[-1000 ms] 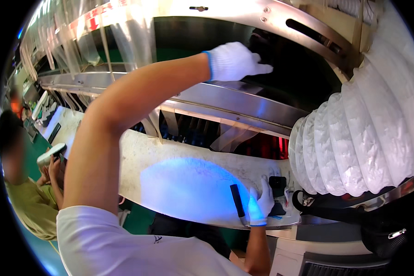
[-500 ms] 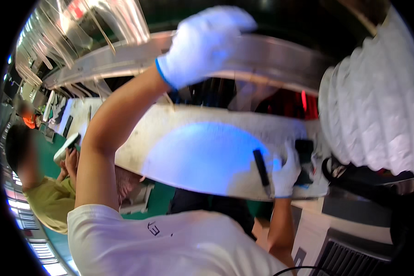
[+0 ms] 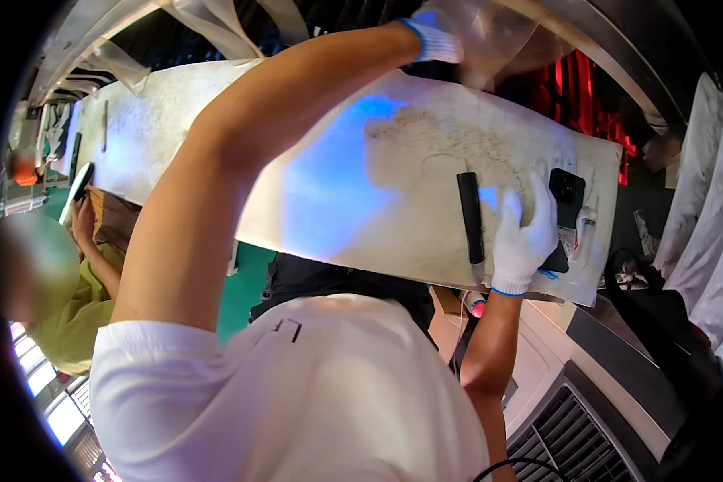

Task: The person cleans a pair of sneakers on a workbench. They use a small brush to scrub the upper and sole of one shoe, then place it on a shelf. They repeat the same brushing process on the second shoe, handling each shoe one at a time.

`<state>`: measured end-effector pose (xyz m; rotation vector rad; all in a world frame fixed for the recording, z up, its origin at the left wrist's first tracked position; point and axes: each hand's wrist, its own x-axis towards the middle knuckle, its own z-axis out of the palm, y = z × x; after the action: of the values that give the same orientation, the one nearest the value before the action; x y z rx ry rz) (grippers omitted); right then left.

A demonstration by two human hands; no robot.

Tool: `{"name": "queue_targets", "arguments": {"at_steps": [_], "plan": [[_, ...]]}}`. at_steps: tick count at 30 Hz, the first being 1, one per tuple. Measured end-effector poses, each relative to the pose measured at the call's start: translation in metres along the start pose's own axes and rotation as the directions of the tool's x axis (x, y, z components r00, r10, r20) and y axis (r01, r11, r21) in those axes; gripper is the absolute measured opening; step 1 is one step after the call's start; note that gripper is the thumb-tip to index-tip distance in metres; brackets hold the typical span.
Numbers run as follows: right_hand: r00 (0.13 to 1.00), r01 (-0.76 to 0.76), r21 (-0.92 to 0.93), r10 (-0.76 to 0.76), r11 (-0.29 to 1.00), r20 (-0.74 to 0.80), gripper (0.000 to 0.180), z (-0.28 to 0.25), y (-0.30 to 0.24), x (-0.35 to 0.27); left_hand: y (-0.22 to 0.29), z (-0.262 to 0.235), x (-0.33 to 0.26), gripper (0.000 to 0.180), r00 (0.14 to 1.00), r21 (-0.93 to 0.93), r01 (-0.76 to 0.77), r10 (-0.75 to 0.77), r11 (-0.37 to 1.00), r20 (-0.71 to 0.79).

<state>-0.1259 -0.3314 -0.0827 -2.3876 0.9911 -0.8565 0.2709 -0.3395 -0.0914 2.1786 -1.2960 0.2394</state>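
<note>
My left hand [image 3: 439, 40], in a white knitted glove with a blue cuff, reaches across the table [image 3: 426, 209] to its far side. A clear plastic strip [image 3: 498, 36] hangs there and its fingers are hidden or blurred. My right hand [image 3: 526, 245], gloved the same way, is down at the table's right part, holding nothing, with fingers stretched out and apart. Just left of it lies a long black-handled tool [image 3: 471, 217], its narrow end toward me. To its right lie a black phone [image 3: 566, 195] and a small clear packet [image 3: 584, 234].
Beyond the table, more clear strips [image 3: 205, 28] hang under a metal frame, with red-lit parts [image 3: 582, 96] at the back right. White ribbed fabric [image 3: 695, 185] hangs at far right. At left another person [image 3: 80, 273] holds a white-edged item. A dark vent grille [image 3: 574, 434] is at lower right.
My left hand has gone from above the metal frame to lower, behind the strip at the table's far edge. The view has shifted; my right hand remains on the table, fingers spread.
</note>
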Motion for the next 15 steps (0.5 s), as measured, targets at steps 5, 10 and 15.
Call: {"name": "queue_targets", "arguments": {"at_steps": [5, 10, 15], "plan": [[0.999, 0.034, -0.008, -0.034, 0.999, -0.009, 0.041, -0.001, -0.001, -0.002, 0.037, 0.039, 0.021, 0.052, 0.999, -0.093, -0.030, 0.031, 0.995, 0.016], [0.998, -0.052, -0.051, 0.054, 0.997, 0.028, 0.042, -0.003, -0.006, 0.003, 0.019, 0.028, 0.037, 0.054, 0.998, -0.097, -0.068, 0.069, 0.993, 0.007], [0.990, -0.131, -0.030, 0.132, 0.991, 0.047, 0.040, -0.003, -0.013, 0.002, -0.111, -0.033, 0.042, 0.057, 0.996, 0.126, 0.059, -0.051, 0.990, -0.069]]}}
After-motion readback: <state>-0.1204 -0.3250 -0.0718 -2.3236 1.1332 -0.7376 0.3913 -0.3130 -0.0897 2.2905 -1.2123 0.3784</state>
